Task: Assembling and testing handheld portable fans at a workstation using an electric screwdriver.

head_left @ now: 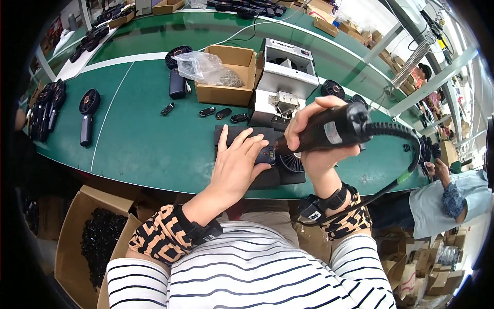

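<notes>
My right hand (316, 135) is wrapped round a black electric screwdriver (334, 129), held slanted with its tip pointing left and down. The tip meets the neck of a dark handheld fan (265, 154), whose round grille (292, 162) shows below my right fingers. Under the fan lies a black block-like fixture (222, 135). Flat over the fan's handle, my left hand (237, 159) presses with stretched fingers, its thumb along the near side. Most of the handle is hidden by that hand. From the screwdriver's back end a ribbed black cable (406, 130) curves right.
Behind my hands stand an open cardboard box (226, 95) of small screws with a plastic bag, and a white metal machine (288, 69). Several small dark parts (223, 113) lie before the box. More fans (89, 103) are at left. A carton of black parts (103, 242) stands below.
</notes>
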### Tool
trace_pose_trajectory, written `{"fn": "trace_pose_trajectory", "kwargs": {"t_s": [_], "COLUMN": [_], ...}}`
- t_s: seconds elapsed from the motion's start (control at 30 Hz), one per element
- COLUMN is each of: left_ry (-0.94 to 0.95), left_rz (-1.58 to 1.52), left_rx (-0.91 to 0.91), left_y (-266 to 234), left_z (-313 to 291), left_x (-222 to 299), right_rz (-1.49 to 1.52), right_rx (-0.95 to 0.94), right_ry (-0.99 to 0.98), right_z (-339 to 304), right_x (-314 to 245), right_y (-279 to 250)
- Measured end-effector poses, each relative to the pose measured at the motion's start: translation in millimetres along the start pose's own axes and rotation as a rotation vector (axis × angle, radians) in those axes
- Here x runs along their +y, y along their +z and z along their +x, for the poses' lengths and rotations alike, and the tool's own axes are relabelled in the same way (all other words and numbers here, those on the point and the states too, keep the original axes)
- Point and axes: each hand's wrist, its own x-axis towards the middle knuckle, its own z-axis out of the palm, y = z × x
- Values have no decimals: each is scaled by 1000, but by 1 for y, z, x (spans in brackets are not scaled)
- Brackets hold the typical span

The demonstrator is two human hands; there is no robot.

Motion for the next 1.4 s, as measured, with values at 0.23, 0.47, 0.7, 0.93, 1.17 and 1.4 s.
{"fn": "trace_pose_trajectory", "kwargs": {"t_s": [0.23, 0.47, 0.7, 0.93, 1.17, 1.4], "left_ry": [-1, -36, -5, 44, 36, 44], "left_rz": [40, 41, 51, 36, 22, 13], "left_rx": [-19, -37, -15, 32, 31, 32], "left_y": [0, 1, 1, 3, 2, -2], "left_z": [0, -1, -2, -2, -2, 1], "left_x": [1, 1, -2, -3, 0, 2], "right_rz": [-306, -281, -310, -282, -256, -54], "right_rx": [138, 128, 97, 118, 185, 168], "right_ry": [-157, -129, -67, 46, 51, 80], "right_z": [75, 83, 53, 14, -2, -14], "right_x": [-17, 11, -12, -37, -27, -19], "right_y": [-12, -17, -1, 17, 18, 10]}}
